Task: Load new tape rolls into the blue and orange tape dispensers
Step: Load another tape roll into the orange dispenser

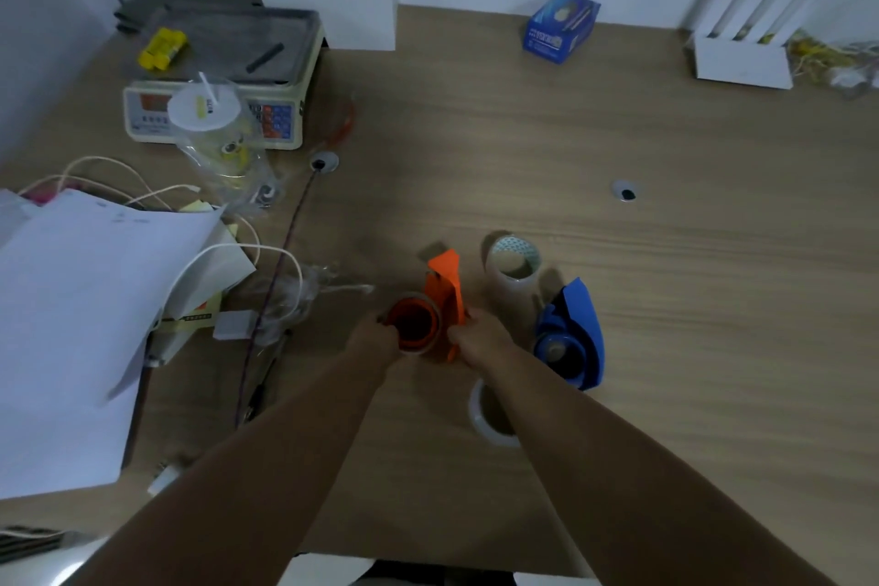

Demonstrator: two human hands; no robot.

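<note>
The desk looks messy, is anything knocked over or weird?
Nothing looks spilled or broken. The blue dispenser lies on its side beside the upright tape roll. On the left, papers hang over the desk edge among loose cables. Both hands hold the orange dispenser.

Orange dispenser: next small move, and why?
Probably press the tape roll fully onto the orange plastic tape dispenser hub: left hand grips the roll at the hub, right hand steadies the frame, and the roll looks not yet seated.

Two bare forearms are seen, no sleeves worn; the left hand (376,340) and right hand (480,340) are ungloved.
</note>
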